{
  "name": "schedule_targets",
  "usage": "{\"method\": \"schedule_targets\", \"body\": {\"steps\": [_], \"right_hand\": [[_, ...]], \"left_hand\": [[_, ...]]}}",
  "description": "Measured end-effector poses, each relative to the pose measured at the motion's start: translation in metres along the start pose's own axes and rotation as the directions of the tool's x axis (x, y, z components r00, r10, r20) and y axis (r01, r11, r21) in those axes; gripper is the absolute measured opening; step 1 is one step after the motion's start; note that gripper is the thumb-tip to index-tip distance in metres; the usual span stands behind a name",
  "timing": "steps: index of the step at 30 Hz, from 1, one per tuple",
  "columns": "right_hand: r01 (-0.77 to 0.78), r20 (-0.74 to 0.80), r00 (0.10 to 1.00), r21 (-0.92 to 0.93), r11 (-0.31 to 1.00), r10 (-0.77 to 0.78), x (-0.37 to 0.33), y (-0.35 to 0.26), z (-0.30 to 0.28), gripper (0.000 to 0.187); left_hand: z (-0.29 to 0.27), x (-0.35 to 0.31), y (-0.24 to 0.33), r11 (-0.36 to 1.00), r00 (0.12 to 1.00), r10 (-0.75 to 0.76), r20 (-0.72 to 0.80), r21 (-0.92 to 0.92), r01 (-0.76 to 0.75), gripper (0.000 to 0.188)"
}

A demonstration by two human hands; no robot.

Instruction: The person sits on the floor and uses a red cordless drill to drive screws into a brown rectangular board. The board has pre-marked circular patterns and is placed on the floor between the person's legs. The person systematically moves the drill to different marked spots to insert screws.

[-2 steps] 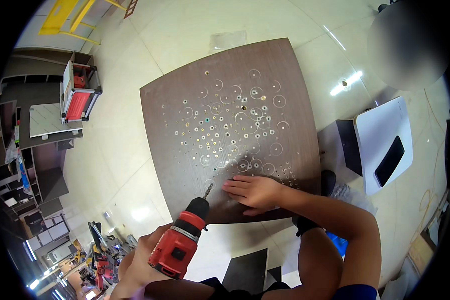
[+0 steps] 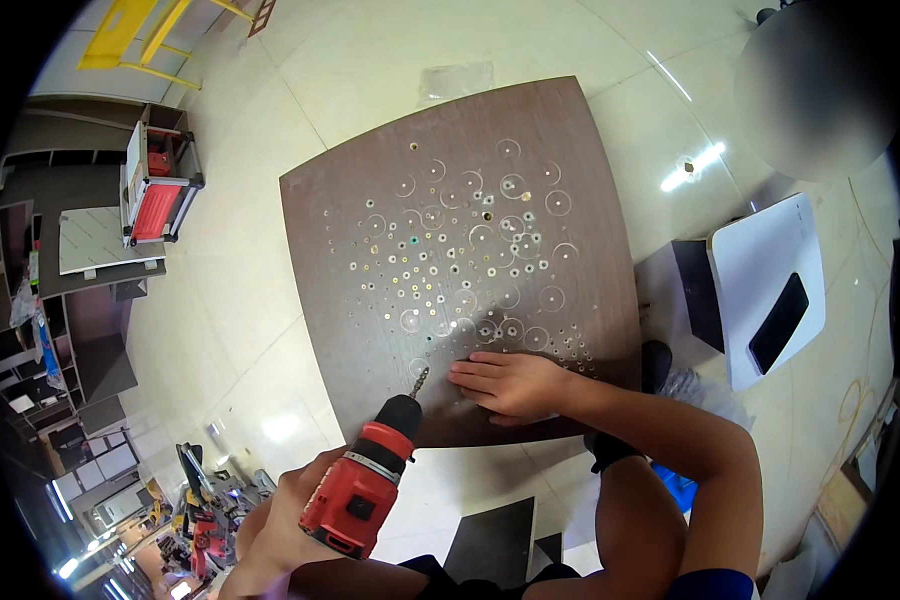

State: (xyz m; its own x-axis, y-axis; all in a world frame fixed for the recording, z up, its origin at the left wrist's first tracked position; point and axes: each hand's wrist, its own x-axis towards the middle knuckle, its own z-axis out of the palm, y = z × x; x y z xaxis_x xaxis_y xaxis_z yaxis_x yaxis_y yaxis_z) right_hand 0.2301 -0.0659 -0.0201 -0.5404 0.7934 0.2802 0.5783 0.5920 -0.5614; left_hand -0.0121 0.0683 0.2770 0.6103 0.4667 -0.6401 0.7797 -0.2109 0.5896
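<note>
My left hand (image 2: 295, 515) is wrapped round a red and black cordless drill (image 2: 368, 480) at the lower left. Its twisted drill bit (image 2: 420, 383) points up and away, with the tip by a faint circle near the board's front edge; whether it touches the surface I cannot tell. The dark brown wooden board (image 2: 340, 270) carries many small drilled holes and pale ring marks. Just right of the bit, my right hand (image 2: 515, 387) lies palm down on the board, fingers stretched leftward and holding nothing.
On the right, a black phone (image 2: 779, 322) lies on a white-topped stand (image 2: 805, 240). A red-sided cart (image 2: 157, 210) and dark shelving (image 2: 30, 240) stand to the left. Several power tools (image 2: 205, 530) crowd the lower left. A yellow metal frame (image 2: 120, 35) is at the top left.
The drill and its bit have shifted slightly to the right. My right hand has slid a touch to the right on the board.
</note>
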Motion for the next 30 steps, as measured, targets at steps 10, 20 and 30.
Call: {"method": "schedule_targets", "body": {"steps": [10,20,30], "right_hand": [[-0.071,-0.293,0.956,-0.135,0.988,0.029,0.005,-0.002,0.012,0.029],[-0.116,-0.309,0.948,-0.132,0.984,0.070,-0.012,0.007,0.014,0.026],[-0.127,-0.253,0.962,-0.078,0.989,0.104,-0.009,0.006,-0.004,0.030]], "left_hand": [[0.016,0.013,0.017,1.000,0.997,0.029,0.071,0.006,-0.030,0.088],[0.027,0.018,0.004,0.991,0.992,0.117,0.037,0.058,-0.119,0.086],[0.024,0.023,0.021,0.982,0.990,0.104,0.092,0.151,-0.117,0.088]]}}
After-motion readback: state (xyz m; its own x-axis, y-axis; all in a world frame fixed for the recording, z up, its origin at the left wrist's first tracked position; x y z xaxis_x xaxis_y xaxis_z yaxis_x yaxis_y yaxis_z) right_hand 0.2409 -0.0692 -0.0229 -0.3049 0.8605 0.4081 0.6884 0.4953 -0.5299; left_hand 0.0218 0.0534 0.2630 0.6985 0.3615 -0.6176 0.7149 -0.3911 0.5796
